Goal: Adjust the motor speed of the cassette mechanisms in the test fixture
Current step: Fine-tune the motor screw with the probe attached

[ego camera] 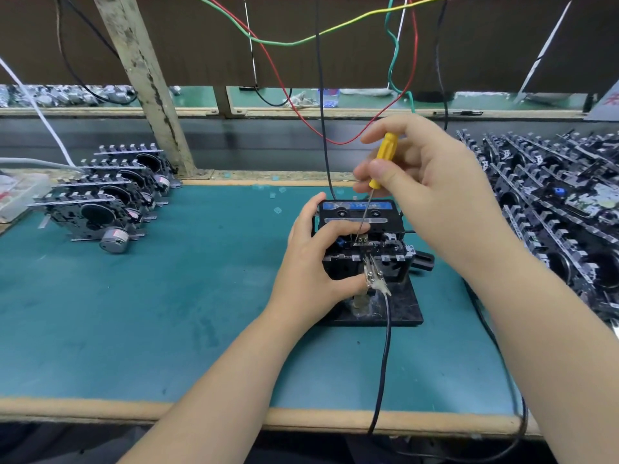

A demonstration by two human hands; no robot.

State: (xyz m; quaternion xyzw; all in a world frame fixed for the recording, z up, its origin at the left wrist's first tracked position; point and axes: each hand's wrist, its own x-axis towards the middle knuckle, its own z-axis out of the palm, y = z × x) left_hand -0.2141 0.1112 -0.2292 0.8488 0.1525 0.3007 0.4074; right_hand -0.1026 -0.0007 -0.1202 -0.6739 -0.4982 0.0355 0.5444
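Observation:
A black test fixture (398,306) stands at the middle of the green bench and holds a cassette mechanism (385,249) with a blue-labelled cassette (355,206) in it. My left hand (315,262) grips the mechanism's left side, thumb at the front near a metal clip (371,274). My right hand (425,185) pinches a small yellow-handled screwdriver (382,162), held nearly upright. Its thin shaft slants down and the tip sits on the top of the mechanism, just behind the clip.
A row of several cassette mechanisms (110,202) stands at the left. A big heap of them (552,202) fills the right side. Red, green, yellow and black wires (321,95) hang down behind the fixture. A dark cable (385,356) runs from the clip over the bench's front edge.

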